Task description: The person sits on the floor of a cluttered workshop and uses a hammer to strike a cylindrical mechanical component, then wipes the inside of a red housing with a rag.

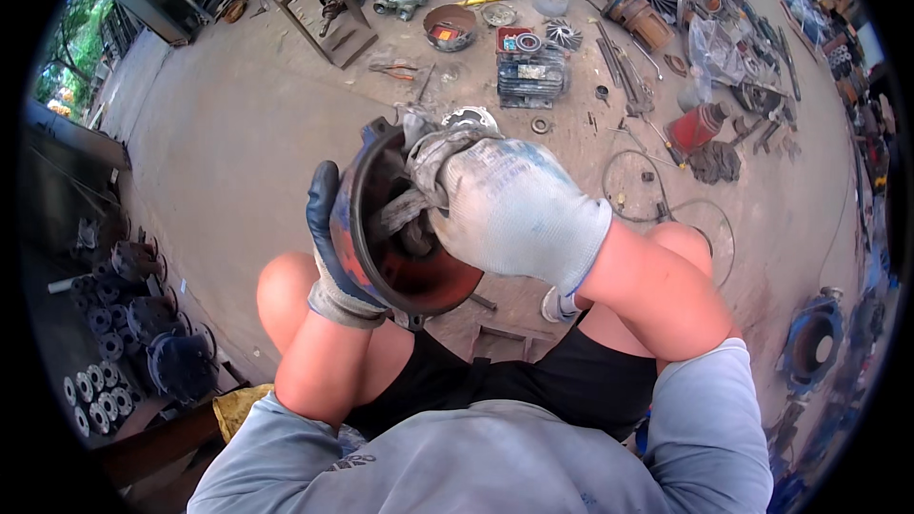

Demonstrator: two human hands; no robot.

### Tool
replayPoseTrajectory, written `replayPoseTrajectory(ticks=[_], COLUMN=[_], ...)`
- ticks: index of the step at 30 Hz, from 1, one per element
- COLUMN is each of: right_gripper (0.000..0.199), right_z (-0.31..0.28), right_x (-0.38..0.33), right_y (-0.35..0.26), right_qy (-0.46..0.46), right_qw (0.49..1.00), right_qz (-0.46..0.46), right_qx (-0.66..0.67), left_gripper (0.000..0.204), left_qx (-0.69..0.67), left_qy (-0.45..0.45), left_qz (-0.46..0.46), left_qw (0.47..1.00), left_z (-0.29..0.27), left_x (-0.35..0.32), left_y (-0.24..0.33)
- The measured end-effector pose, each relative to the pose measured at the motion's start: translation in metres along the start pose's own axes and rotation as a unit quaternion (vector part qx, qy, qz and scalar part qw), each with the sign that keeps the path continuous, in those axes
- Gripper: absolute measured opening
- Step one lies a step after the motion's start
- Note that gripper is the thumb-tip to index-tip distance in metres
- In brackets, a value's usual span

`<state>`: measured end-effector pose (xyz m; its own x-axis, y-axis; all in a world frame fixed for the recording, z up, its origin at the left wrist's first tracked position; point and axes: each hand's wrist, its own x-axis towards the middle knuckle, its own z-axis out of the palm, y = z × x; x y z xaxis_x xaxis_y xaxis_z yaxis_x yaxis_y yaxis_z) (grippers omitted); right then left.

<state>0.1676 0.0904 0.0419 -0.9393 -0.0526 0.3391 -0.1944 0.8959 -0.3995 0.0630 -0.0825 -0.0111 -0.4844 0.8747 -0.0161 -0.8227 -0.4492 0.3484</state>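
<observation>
A round, hollow metal housing, reddish inside with blue and red paint outside, is held tilted above my lap. My left hand, in a dark-coated work glove, grips its left outer side with the thumb pointing up. A crumpled grey rag is bunched in my right hand, which wears a whitish knitted glove. Part of the rag hangs into the housing's opening. My right fingertips are hidden by the rag and the back of the glove.
Beyond the housing, a finned motor body lies on the concrete floor. Pliers, a brown bowl and a metal frame are farther left. A red jack-like tool and a thin cable lie right. Flanged parts are stacked at left.
</observation>
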Motion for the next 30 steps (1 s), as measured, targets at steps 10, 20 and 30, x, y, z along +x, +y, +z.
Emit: replayPoseTrajectory(ticks=[10,20,30], right_gripper=[0.028,0.020,0.025], right_z=[0.008,0.033,-0.001], right_x=[-0.006,-0.018,-0.048], right_y=[0.011,0.019,0.040], right_qy=[0.065,0.033,0.089], right_qw=[0.981,0.772,0.657], right_qz=[0.068,0.183,0.198], right_qx=[0.171,0.608,0.722], left_gripper=[0.070,0.065,0.063], left_qx=[-0.013,0.004,0.030], left_qy=[0.012,0.015,0.097], left_qz=[-0.035,-0.048,-0.011], left_qw=[0.999,0.999,0.995], left_z=[-0.005,-0.027,-0.023], left_x=[0.006,-0.001,0.003], left_y=[-0.016,-0.011,-0.014])
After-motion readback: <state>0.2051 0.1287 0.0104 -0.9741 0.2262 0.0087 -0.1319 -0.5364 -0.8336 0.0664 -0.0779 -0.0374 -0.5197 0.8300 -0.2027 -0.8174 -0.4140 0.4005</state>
